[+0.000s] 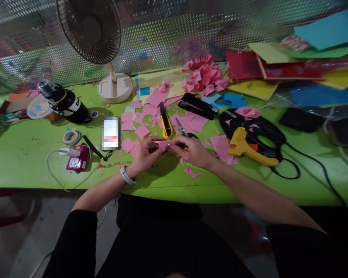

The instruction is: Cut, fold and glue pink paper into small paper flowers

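Note:
My left hand (146,153) and my right hand (195,151) meet over the green table (23,162), both pinching a small pink paper piece (165,144) between their fingertips. A white band circles my left wrist. Loose pink paper squares (142,131) lie scattered just beyond my hands. A yellow utility knife (165,122) and scissors (183,129) rest right behind the paper piece. A heap of folded pink paper shapes (204,75) sits farther back.
A phone (111,133), tape roll (71,136), pink power strip (77,161) and black bottle (65,102) lie left. A fan (104,46) stands behind. A black stapler (197,105), yellow glue gun (248,146) with black cable, and stacked coloured sheets (292,65) are to the right.

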`<action>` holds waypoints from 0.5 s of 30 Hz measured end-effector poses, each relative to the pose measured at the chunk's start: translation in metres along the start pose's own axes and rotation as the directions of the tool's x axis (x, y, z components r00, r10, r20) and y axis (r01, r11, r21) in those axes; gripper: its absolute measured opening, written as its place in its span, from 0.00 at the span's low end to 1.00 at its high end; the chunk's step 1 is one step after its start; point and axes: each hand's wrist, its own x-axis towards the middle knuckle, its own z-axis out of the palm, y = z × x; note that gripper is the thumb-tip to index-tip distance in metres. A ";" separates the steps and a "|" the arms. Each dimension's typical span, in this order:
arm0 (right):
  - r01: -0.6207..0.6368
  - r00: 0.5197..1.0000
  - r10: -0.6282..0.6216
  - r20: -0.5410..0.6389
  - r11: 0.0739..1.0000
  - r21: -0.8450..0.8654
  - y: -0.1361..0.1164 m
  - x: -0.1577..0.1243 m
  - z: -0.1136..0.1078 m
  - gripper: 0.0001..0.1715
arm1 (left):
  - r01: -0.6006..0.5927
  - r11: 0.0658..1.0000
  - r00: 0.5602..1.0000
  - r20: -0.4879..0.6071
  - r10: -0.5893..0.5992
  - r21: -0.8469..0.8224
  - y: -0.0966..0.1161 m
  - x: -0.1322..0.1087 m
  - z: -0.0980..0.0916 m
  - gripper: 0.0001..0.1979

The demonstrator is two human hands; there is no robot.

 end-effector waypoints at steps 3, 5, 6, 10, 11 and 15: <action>-0.056 0.996 0.055 0.068 0.998 0.023 0.001 0.001 -0.002 0.24 | 0.010 0.999 1.000 0.017 -0.009 -0.033 -0.002 0.001 -0.001 0.19; -0.078 0.993 0.074 0.087 0.996 0.040 0.002 0.001 -0.002 0.24 | 0.038 0.998 0.999 0.018 -0.037 -0.050 -0.003 0.002 -0.003 0.19; -0.085 0.993 0.080 0.092 0.995 0.046 0.002 0.001 -0.002 0.24 | 0.053 0.997 0.998 0.017 -0.052 -0.051 -0.004 0.003 -0.004 0.20; -0.110 0.989 0.101 0.105 0.991 0.081 0.002 0.002 -0.002 0.23 | 0.064 0.997 0.998 0.000 -0.064 -0.040 -0.005 0.004 -0.007 0.22; -0.114 0.989 0.104 0.107 0.989 0.094 0.002 0.001 -0.003 0.23 | 0.055 0.998 0.998 -0.004 -0.056 -0.040 -0.005 0.004 -0.007 0.22; -0.110 0.989 0.100 0.106 0.989 0.099 0.000 0.001 -0.003 0.24 | 0.043 0.998 0.999 0.006 -0.043 -0.043 -0.005 0.004 -0.007 0.22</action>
